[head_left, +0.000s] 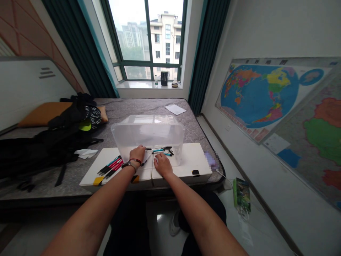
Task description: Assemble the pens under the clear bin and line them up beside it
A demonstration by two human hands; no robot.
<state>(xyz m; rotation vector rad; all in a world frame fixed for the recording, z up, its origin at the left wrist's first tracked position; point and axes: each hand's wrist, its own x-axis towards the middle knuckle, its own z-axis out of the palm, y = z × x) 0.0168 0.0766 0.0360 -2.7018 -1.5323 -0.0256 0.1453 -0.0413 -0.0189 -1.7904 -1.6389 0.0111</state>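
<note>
Hands are apart: left hand (137, 153) has its fingers curled by a black pen (148, 149), right hand (162, 164) is bent just beside some loose pens (158, 151). Can't tell if either's gripping. Clear bin's (149, 133) right there too, pink and blue pens (113, 167) lie left, white boxes (190, 160) underneath, grey mattress (112, 106) below.

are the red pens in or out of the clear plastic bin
Out: the red pens lie on the white box, to the left of the clear plastic bin and outside its walls.
</note>
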